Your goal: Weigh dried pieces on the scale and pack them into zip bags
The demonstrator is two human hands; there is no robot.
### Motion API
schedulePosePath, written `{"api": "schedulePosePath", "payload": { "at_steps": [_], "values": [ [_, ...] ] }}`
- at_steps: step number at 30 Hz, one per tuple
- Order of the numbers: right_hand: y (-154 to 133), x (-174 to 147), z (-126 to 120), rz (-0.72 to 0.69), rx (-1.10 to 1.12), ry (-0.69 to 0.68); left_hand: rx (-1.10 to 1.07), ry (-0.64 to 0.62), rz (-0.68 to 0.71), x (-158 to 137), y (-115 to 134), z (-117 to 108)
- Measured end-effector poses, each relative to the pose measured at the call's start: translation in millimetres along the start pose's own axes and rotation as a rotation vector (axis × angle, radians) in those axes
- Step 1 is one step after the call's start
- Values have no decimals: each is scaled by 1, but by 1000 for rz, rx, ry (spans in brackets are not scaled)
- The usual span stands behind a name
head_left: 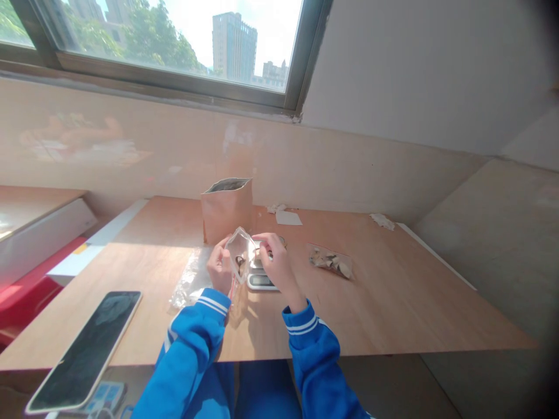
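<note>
A small clear plastic bag [241, 247] is held up with its mouth spread wide, and a few small dark brown pieces show inside it. My left hand [220, 269] grips the bag's left side. Closed in a pinch, my right hand [277, 262] has its fingertips at the bag's right rim. Below and partly behind the right hand sits a small digital scale [261, 282], its pan mostly hidden. Flat clear plastic bags [192, 278] lie beside my left hand. To the right, a filled clear packet [331, 261] of brownish pieces rests on the table.
A brown stand-up paper pouch [227, 212] stands open behind my hands. A phone [87, 352] lies at the table's front left edge. White paper [289, 218] and a crumpled tissue [382, 222] lie toward the wall. The wooden table [393, 302] ends just ahead of my lap.
</note>
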State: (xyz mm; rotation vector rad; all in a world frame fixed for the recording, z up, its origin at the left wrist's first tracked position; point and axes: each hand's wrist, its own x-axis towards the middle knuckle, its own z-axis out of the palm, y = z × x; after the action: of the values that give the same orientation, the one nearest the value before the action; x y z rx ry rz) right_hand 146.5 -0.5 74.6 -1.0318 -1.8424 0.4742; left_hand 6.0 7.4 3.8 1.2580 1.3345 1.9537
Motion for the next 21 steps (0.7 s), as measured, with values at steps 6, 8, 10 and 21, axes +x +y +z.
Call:
{"api": "schedulePosePath", "payload": {
  "at_steps": [6,8,10,21],
  "values": [
    [53,-15,19,-30,-462,-169,17,49,-21,0,10,2],
    [60,-17,25,-36,-554,-198,8,52,-24,0,12,2],
    [61,-17,27,-37,-556,-199,-4,54,-28,0,12,2],
    [-16,14,10,97,36,-13,68,35,-84,4,-1,-4]
  ]
}}
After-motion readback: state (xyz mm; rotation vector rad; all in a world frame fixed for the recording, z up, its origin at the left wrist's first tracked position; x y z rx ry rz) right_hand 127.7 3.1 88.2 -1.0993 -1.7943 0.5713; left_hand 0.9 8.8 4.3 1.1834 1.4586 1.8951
